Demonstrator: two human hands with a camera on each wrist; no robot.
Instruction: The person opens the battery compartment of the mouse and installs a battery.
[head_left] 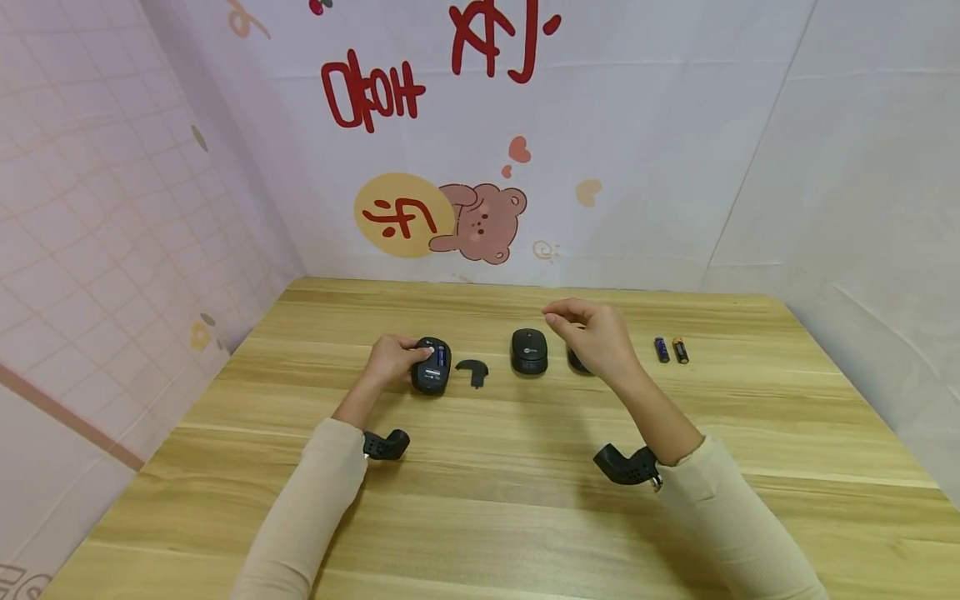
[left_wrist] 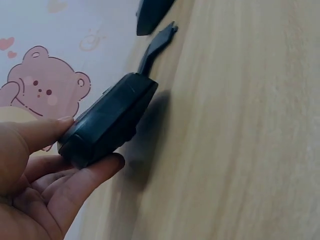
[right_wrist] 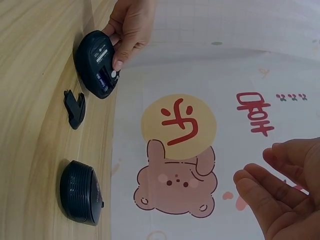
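My left hand [head_left: 392, 358] grips a black computer mouse [head_left: 431, 377], thumb on the underside, which faces up, and fingers beneath. A blue battery [head_left: 442, 357] shows in its uncovered battery slot. In the left wrist view the mouse [left_wrist: 107, 117] is tilted above the table. Just right of it lies a black battery cover [head_left: 474, 369]. My right hand [head_left: 596, 337] hovers over the table with its fingers loosely bent and nothing between them. In the right wrist view its thumb and fingertips [right_wrist: 245, 180] are apart.
A second black mouse [head_left: 529, 350] stands upright mid-table. Another dark rounded object [head_left: 577, 362] is mostly hidden behind my right hand. Farther right lie a blue battery [head_left: 662, 349] and a black-and-orange battery [head_left: 680, 350]. A printed wall covering [head_left: 637, 125] rises behind the wooden table [head_left: 480, 500].
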